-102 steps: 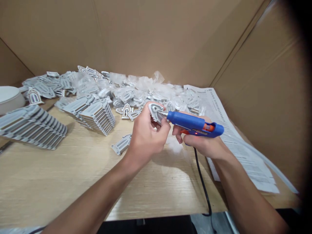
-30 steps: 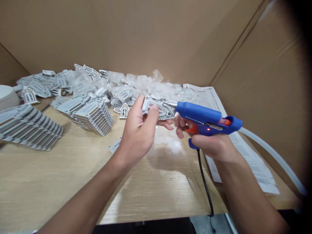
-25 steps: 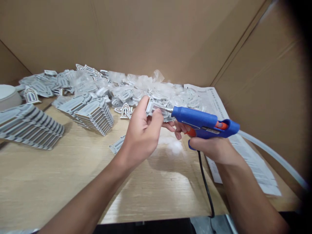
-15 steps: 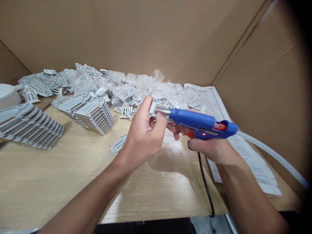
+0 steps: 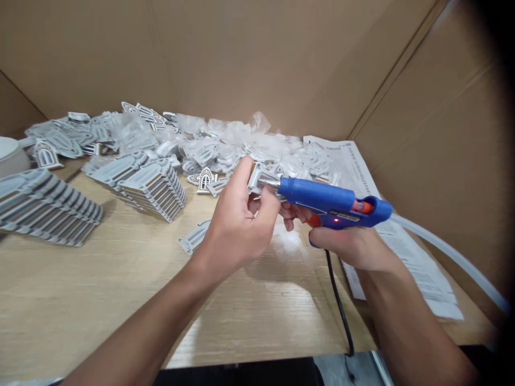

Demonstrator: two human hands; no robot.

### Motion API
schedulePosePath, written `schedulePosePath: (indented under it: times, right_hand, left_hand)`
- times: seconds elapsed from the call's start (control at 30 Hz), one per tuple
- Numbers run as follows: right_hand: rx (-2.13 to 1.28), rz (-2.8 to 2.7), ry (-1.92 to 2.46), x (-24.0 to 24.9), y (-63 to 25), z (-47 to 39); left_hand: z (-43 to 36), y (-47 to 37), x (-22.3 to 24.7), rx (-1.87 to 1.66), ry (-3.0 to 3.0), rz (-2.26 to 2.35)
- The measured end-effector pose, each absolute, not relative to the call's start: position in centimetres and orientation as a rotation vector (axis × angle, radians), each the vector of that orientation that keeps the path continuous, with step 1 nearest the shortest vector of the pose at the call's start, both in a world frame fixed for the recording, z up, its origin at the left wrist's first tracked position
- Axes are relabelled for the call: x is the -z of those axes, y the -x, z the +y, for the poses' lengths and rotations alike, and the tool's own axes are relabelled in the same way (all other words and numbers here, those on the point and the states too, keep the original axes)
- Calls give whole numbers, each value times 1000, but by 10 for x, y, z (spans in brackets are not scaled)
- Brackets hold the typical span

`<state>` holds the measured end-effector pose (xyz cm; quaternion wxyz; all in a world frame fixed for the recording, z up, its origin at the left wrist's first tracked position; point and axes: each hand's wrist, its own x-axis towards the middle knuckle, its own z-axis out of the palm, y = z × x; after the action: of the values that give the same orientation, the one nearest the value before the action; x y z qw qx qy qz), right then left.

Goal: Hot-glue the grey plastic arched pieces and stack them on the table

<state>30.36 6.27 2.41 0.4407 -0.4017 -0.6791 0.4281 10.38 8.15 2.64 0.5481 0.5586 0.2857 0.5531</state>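
My left hand [image 5: 244, 222] is closed on a small grey arched window piece [image 5: 255, 180], partly hidden by the thumb and fingers. My right hand [image 5: 354, 244] is wrapped round a blue hot glue gun [image 5: 317, 194] with an orange trigger and a lit red light. The gun's metal nozzle [image 5: 270, 183] points left and lies over the window piece; whether it touches the surface I cannot tell. A pale glue stick [image 5: 450, 252] trails out of the gun's rear. Below my left wrist, a loose grey window piece [image 5: 195, 236] lies on the wooden table [image 5: 257, 311].
Stacked window pieces [image 5: 155, 187] stand at the left, with another stack [image 5: 46, 206] nearer. A heap of pieces and clear plastic bags [image 5: 225, 139] runs along the cardboard wall [image 5: 241, 59]. Printed sheets [image 5: 406, 257] lie at right. A black cord [image 5: 340, 305] hangs over the front edge.
The nozzle has shifted slightly left along the window piece, and my left thumb and fingers have moved a little. Both hands keep their hold. The whole view has shifted slightly.
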Motion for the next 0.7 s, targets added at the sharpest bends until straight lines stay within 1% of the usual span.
schedulePosePath:
  times: [0.3,0.7]
  right_hand:
    - [-1082,-1712,1090,-18,-312,63]
    - [-1112,-1684,1048,-18,-312,62]
  left_hand:
    - [81,-104,-26,-1299,-1346,694]
    - [82,-103,-25,-1309,-1398,711]
